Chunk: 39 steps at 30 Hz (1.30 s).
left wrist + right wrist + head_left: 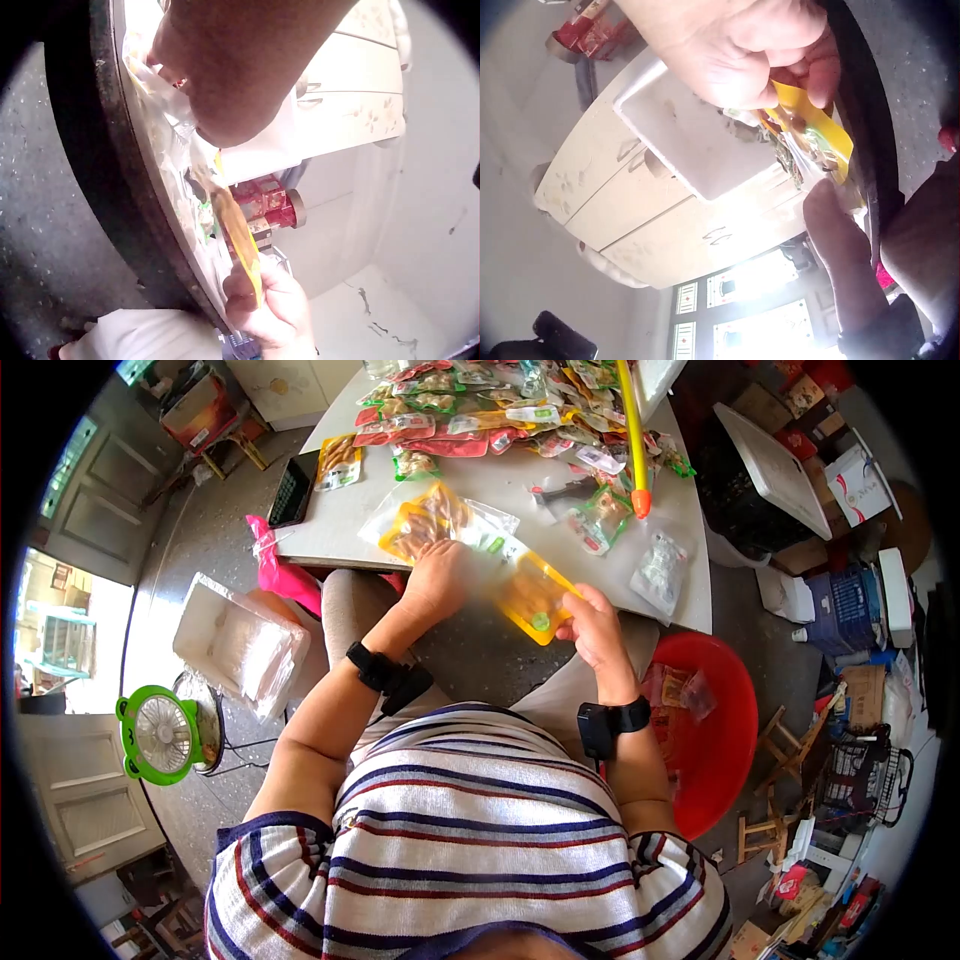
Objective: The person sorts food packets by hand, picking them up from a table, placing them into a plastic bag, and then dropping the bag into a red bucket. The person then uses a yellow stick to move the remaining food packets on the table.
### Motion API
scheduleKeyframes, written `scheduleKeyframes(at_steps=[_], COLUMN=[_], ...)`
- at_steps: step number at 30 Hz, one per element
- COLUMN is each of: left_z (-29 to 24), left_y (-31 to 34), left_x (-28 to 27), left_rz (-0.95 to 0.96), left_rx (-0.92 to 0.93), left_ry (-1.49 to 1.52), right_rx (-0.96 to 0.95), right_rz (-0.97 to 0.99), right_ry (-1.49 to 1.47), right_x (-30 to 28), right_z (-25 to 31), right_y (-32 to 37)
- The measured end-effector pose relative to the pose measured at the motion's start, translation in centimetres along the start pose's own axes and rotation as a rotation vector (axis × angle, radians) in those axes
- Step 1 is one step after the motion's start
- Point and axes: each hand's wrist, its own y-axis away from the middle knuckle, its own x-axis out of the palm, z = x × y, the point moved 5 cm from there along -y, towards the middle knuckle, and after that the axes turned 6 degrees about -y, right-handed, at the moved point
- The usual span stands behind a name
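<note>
Spanning the near edge of the white tabletop (335, 525), a yellow snack packet (530, 598) is held between both hands. Its yellow end is pinched by the right hand (598, 630), just off the edge and above the lap. Its clear end is gripped by the left hand (435, 582) at the rim. A second yellow packet (425, 520) lies just beyond the left hand. Loose packets (470, 420) crowd the far half, with a bare strip between. A red basin (725, 750) is seen on the floor beside the right arm.
</note>
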Motion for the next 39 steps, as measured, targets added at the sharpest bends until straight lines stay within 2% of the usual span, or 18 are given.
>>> scheduleKeyframes(at_steps=[5,11,14,17,21,24,28,32,34,35,37,39], left_z=[-0.3,-0.4,-0.1,-0.7,-2.3,-3.0,-4.1,-3.7,-4.0,-4.1,-3.9,-3.8], left_y=[-0.1,-0.2,-0.1,0.1,0.2,0.0,0.0,0.1,0.0,0.1,0.3,0.5], left_x=[-0.4,-0.6,-0.5,-0.5,-1.3,-2.0,-3.1,-3.5,-3.5,-3.4,-2.8,-2.7], left_rz=[0.005,0.081,-0.010,-0.093,-0.086,-0.050,-0.059,-0.109,-0.052,-0.022,-0.083,-0.114], left_rx=[0.033,-0.074,-0.050,0.064,0.071,0.075,0.112,0.142,0.102,0.083,0.140,0.166], left_ry=[-0.017,-0.039,-0.007,-0.099,-0.152,-0.147,-0.204,-0.117,-0.095,-0.082,-0.058,-0.042], right_rx=[-0.062,-0.061,-0.050,-0.033,0.034,0.035,0.042,0.124,0.137,0.081,-0.040,-0.080], right_rz=[0.056,0.073,0.021,0.008,0.058,0.101,0.217,0.307,0.349,0.280,0.145,0.086], right_ry=[0.145,0.220,0.192,0.164,0.063,-0.109,-0.177,-0.029,0.065,0.010,-0.097,-0.276], right_x=[1.1,1.4,1.7,1.7,3.5,4.9,7.5,7.7,7.1,6.7,7.2,8.3], right_z=[1.4,2.0,2.0,1.5,0.6,-0.4,-0.6,-1.5,-2.1,-2.1,-1.8,-1.8], right_y=[-0.7,-2.6,-3.4,-4.1,-4.7,-5.8,-6.6,-7.3,-7.5,-7.8,-8.2,-7.8])
